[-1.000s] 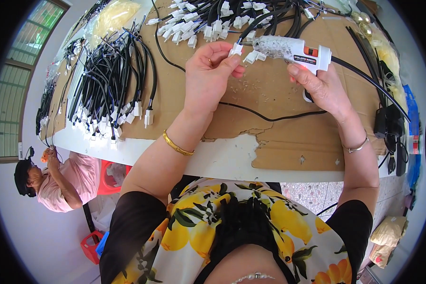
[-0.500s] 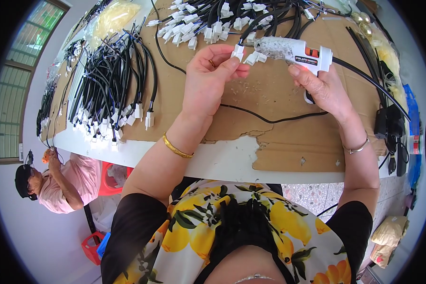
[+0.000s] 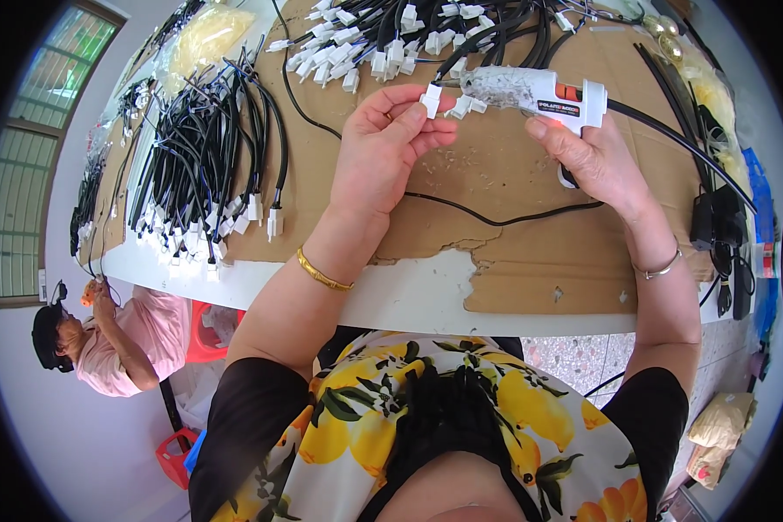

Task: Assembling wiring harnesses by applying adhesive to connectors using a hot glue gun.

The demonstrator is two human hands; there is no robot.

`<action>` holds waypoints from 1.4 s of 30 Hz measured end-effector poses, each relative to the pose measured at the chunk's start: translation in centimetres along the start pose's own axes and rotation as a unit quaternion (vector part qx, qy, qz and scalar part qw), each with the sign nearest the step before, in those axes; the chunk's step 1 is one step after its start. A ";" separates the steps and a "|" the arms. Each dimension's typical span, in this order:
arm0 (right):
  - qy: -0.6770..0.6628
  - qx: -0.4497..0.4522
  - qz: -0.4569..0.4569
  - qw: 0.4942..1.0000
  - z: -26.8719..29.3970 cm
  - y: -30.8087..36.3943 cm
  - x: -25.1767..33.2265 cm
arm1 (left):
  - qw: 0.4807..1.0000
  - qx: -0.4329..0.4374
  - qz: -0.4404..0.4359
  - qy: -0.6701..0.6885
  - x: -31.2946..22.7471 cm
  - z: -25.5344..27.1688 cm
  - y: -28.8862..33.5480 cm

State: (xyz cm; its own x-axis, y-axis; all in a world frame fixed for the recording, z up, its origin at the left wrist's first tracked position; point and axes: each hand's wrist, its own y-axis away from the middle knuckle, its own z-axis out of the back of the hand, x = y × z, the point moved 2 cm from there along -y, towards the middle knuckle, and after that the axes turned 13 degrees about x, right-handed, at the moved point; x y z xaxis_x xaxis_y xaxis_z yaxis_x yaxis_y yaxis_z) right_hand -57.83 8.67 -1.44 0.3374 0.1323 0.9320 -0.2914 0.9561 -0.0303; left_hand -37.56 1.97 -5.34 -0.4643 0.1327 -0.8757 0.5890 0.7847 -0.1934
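Note:
A white plastic connector (image 3: 431,101) on a black cable is pinched between the thumb and fingers of my left hand (image 3: 386,143). Wrapped round the handle of a white hot glue gun (image 3: 531,90) is my right hand (image 3: 593,161). The gun points left, its nozzle close to the cable end of the connector; whether they touch I cannot tell. Clear-looking residue covers the gun's front. Just below the nozzle, another white connector (image 3: 466,106) shows beyond my fingers. A large pile of black cables with white connectors (image 3: 357,48) lies at the far side.
Brown cardboard (image 3: 531,252) covers much of the white table (image 3: 391,300). A bundle of black cables (image 3: 209,157) lies at left, beside yellowish plastic film (image 3: 213,39). Black power adapters (image 3: 718,222) sit at right. A seated person in pink (image 3: 139,339) works at far left.
My left hand and the connector have shifted slightly left, and the glue gun has moved a little left with them. Both grips stay the same.

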 end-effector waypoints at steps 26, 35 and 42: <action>0.004 -0.008 0.003 1.000 0.1 0.1 0.0 | 0.999 0.018 0.015 0.042 -0.3 0.2 0.1; 0.006 0.002 -0.016 1.000 0.1 -0.1 0.1 | 1.000 0.015 -0.006 0.021 -0.1 0.6 -0.1; 0.006 -0.010 0.012 1.000 -0.1 0.0 0.4 | 1.000 0.011 -0.019 0.021 0.0 0.9 -0.2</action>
State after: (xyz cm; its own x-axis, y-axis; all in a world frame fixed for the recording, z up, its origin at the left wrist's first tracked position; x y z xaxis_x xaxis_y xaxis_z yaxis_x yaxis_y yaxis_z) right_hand -57.62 8.74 -1.14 0.3412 0.1590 0.9264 -0.2827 0.9573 -0.0602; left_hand -37.11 1.33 -5.69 -0.5134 0.1282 -0.8485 0.5847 0.7760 -0.2366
